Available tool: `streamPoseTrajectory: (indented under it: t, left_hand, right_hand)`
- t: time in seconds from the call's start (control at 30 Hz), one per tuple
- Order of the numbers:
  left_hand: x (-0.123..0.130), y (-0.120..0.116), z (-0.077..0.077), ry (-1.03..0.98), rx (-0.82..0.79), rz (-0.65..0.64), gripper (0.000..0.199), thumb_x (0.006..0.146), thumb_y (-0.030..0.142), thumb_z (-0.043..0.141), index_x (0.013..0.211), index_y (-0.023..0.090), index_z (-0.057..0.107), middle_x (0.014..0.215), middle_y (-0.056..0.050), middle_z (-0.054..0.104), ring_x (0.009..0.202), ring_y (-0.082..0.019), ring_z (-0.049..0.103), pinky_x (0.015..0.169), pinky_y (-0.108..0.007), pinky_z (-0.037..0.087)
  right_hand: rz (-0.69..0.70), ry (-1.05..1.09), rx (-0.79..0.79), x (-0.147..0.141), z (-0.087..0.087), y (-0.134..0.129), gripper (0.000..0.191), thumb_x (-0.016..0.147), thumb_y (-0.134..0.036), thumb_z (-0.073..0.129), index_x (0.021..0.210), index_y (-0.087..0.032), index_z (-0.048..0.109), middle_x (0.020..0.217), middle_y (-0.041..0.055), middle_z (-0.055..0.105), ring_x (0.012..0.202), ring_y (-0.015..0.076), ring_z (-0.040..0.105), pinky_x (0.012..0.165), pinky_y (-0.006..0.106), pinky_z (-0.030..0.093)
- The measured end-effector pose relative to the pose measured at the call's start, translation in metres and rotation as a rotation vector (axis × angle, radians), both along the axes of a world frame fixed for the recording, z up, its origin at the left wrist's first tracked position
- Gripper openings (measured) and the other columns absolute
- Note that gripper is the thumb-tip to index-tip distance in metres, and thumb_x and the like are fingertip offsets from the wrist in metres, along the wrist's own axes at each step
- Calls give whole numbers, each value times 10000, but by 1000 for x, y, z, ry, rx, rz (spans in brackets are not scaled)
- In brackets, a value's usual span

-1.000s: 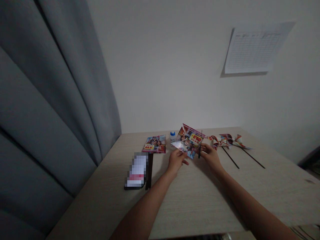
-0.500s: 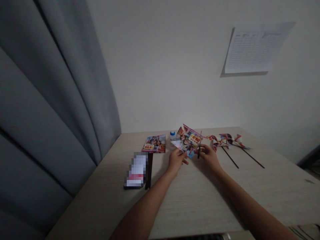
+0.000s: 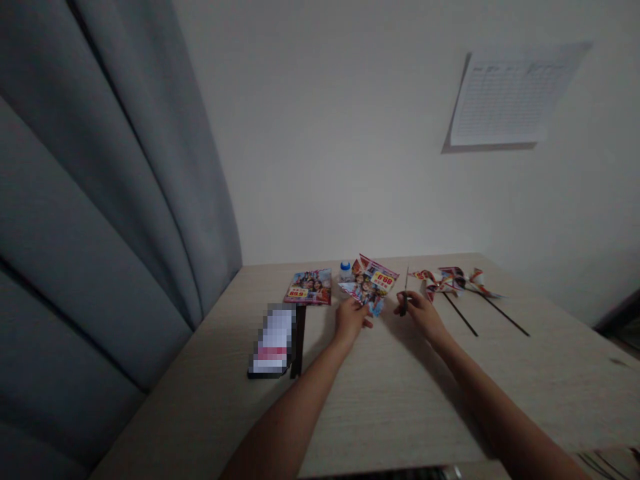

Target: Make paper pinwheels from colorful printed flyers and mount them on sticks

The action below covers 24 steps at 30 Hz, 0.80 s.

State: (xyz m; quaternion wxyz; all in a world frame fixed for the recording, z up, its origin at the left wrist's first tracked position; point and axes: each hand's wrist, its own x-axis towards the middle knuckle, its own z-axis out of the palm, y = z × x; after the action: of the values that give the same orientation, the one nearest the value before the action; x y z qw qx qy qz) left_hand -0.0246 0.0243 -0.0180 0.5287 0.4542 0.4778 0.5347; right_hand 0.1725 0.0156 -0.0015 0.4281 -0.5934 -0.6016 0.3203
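My left hand [image 3: 353, 320] is closed on the lower edge of a colourful printed paper sheet [image 3: 374, 283], which has slits cut in from its corners. In my right hand [image 3: 417, 310] is a pair of scissors [image 3: 405, 293], blades pointing up, just right of the sheet and apart from it. Beyond my right hand lie two paper pinwheels, the nearer pinwheel [image 3: 440, 283] and the farther pinwheel [image 3: 475, 281], each on a dark stick. A bottle with a blue cap [image 3: 345, 267] stands behind the sheet, partly covered by it.
Another printed sheet [image 3: 310, 288] lies flat at the back left of the wooden table [image 3: 360, 407]. Nearer are a phone [image 3: 273, 343] with a blurred screen and a dark strip [image 3: 299, 343] beside it. A grey curtain [image 3: 120, 200] borders the left side.
My right hand has drawn the scissors slightly right, away from the paper sheet. The sheet in my left hand has shifted a little left and down.
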Motion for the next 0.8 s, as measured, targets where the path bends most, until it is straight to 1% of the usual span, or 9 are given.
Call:
streamPoseTrajectory:
  t: [0.07,0.13,0.2,0.27,0.37,0.5,0.67,0.8]
  left_hand:
    - [0,0,2,-4,-8,-3,215,726,265,786,850,125,680,729,-49,729,494,-119,648,391,-174,448]
    - [0,-1,4,-15,-12,-5,236,719,287,796,845,128,675,750,-57,737,512,-130,665,392,-176,445]
    - [0,-2,6,-29,-15,-6,250,718,302,800,845,130,671,782,-69,747,551,-145,688,399,-176,450]
    - [0,-3,8,-43,-18,-8,250,724,309,795,845,131,669,828,-84,758,595,-155,706,415,-178,467]
    - [0,-4,9,-60,-29,-15,244,722,307,795,833,130,669,877,-102,766,630,-166,716,430,-186,485]
    - [-2,-5,10,-79,-43,-21,252,714,308,804,830,129,669,842,-103,760,647,-180,720,431,-189,488]
    - [-3,-7,10,-97,-48,-23,243,715,310,806,805,133,665,754,-86,738,675,-199,728,441,-192,497]
    - [-2,-8,9,-108,-45,-17,242,715,312,801,788,132,656,759,-88,739,679,-199,730,446,-190,501]
  right_hand:
    - [41,-26,-40,1,-1,-5,391,827,-570,552,854,-222,729,749,51,771,820,261,725,785,349,515]
    - [62,-48,-79,1,-2,-12,368,806,-562,583,849,-235,744,732,42,770,787,262,723,748,346,512]
    - [53,-101,-127,0,-3,-19,345,778,-553,611,840,-245,755,700,34,763,734,263,714,723,356,502]
    - [42,-121,-128,0,-5,-26,337,763,-534,622,889,-258,768,711,30,764,739,261,713,732,361,498]
    - [50,-125,-119,2,-10,-33,387,762,-545,611,980,-267,768,740,28,763,718,248,698,714,356,492]
    - [88,-102,-94,5,-15,-38,353,780,-528,603,929,-252,763,727,25,747,715,234,676,724,340,478]
    - [159,-94,-104,2,-7,-45,352,826,-556,576,852,-240,728,689,16,718,680,215,647,679,310,462]
    - [174,-84,-71,1,1,-49,362,844,-557,566,839,-226,712,709,25,715,711,215,645,704,306,464]
